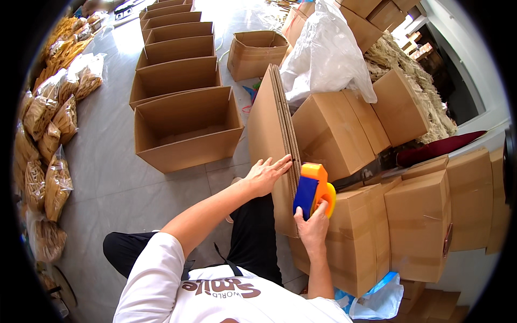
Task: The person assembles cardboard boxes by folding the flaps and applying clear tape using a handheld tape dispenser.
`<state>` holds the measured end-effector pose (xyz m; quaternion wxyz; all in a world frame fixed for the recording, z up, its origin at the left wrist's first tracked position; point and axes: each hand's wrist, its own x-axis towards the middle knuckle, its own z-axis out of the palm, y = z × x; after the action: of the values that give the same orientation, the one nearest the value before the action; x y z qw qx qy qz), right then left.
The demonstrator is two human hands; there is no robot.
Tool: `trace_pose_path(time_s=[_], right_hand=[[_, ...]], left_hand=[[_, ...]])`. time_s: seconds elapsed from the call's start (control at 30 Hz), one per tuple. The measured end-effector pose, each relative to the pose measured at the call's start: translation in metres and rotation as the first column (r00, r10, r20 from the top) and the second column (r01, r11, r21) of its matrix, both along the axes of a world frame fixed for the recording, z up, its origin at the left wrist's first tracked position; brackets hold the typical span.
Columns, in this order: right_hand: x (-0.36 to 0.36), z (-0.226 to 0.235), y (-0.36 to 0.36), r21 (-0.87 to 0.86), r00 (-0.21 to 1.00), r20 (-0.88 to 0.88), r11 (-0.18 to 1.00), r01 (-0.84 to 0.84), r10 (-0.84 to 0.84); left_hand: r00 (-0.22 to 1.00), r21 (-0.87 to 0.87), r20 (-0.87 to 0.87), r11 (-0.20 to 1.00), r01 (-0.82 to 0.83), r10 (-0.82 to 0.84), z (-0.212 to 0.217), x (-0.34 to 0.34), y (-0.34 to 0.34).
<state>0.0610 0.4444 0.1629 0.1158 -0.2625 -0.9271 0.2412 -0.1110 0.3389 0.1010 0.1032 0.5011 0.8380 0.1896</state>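
Several flattened cardboard boxes (267, 137) stand on edge as a stack in front of me, leaning beside packed cartons. My left hand (265, 176) lies on the near face of the stack, fingers stretched out toward its upper edge. In my right hand (313, 222) is a blue and orange tape dispenser (309, 188) with a yellow roll, held upright. The dispenser is beside the stack's edge; whether it touches the cardboard I cannot tell. To the left of the stack sits an open box (188, 129) with its top facing up.
A row of open boxes (175, 75) runs away from me on the grey tiled floor (107, 145). Filled plastic bags (56, 177) line the left side. Closed cartons (417, 215) crowd the right, with a white plastic sack (328, 59) behind. A blue and white bag (377, 299) lies low right.
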Motion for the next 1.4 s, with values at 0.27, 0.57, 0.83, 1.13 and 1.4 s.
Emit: trace_pose_path(time_s=[0.27,0.57,0.83,1.13,1.4], right_hand=[[-0.019,-0.009,0.015,0.089,0.997,0.046,0.994,0.058,-0.062],[-0.014,-0.003,-0.002,-0.092,0.997,-0.038,0.994,0.065,-0.068],[-0.004,-0.003,-0.006,-0.147,0.994,-0.086,0.988,0.056,-0.069],[0.017,0.054,0.013,-0.344,0.804,-0.574,0.937,-0.061,-0.158],[0.036,0.086,0.043,-0.331,0.596,-0.759,0.943,-0.007,-0.262]], left_hand=[[0.999,0.016,-0.018,0.999,-0.03,0.031,-0.001,0.0,-0.006],[0.996,0.064,-0.074,0.997,-0.045,0.049,0.0,-0.002,-0.011],[0.998,-0.06,-0.053,0.998,0.02,-0.023,-0.018,-0.013,-0.016],[0.915,0.197,-0.398,0.967,0.161,-0.072,0.076,0.003,-0.031],[0.88,0.602,-0.364,0.798,-0.028,0.306,0.232,-0.024,-0.116]])
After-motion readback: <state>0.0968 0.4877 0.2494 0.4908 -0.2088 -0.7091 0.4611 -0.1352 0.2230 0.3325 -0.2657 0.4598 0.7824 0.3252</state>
